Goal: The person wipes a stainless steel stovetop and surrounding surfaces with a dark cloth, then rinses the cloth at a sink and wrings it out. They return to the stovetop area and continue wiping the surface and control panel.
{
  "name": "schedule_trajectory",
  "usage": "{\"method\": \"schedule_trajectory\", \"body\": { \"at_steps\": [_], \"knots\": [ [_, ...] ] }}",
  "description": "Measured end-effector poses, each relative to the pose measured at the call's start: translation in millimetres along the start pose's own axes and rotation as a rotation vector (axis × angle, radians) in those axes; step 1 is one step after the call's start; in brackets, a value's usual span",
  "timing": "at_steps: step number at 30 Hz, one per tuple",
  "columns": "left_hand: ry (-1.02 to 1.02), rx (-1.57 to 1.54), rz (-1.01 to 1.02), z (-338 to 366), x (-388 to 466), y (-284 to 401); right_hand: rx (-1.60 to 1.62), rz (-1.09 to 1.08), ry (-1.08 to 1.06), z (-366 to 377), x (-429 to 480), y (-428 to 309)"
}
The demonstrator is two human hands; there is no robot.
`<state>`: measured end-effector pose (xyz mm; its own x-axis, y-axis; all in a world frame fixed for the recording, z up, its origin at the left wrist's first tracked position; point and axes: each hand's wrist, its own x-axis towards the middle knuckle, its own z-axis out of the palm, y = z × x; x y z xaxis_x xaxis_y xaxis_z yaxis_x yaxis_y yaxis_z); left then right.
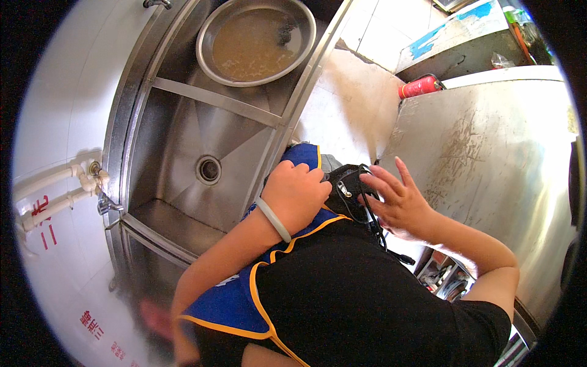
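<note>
My left hand (296,195), with a pale bangle (274,220) at the wrist, is curled into a fist in front of my waist. Its knuckles face up, so whatever lies under the fingers is hidden. Right beside it is a small black bag (345,186) with a metal zip pull (343,189). My right hand (399,197) is on the bag's other side, fingers spread. Its fingertips are close to a black cable (369,208) that loops over the bag; whether they touch is unclear. Below, I wear a blue apron (234,300) with yellow trim over a black shirt.
To my left runs a stainless steel sink (220,137) with a drain (208,169). A metal basin (254,43) of cloudy water stands in the far compartment. A tap (107,204) juts from the wall. A steel cabinet (481,147) and a fire extinguisher (419,87) are at right.
</note>
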<state>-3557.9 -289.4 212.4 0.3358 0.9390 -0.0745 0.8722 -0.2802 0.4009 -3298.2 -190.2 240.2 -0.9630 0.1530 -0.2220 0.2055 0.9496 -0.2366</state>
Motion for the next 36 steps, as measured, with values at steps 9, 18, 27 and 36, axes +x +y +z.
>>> {"method": "schedule_trajectory", "body": {
  "at_steps": [9,18,27,36],
  "knots": [
    [0.002,0.003,-0.008,-1,4,0,-0.066,-0.003,0.176,29,-4,-1],
    [-0.02,-0.03,0.031,-5,8,0,-0.137,-0.167,0.43,45,-9,10],
    [-0.014,-0.107,0.049,-9,11,-1,-0.146,-0.305,0.26,-13,-19,2],
    [-0.457,-0.392,0.042,2,99,-4,-0.405,-0.594,0.159,-46,-24,-5]
  ]
}}
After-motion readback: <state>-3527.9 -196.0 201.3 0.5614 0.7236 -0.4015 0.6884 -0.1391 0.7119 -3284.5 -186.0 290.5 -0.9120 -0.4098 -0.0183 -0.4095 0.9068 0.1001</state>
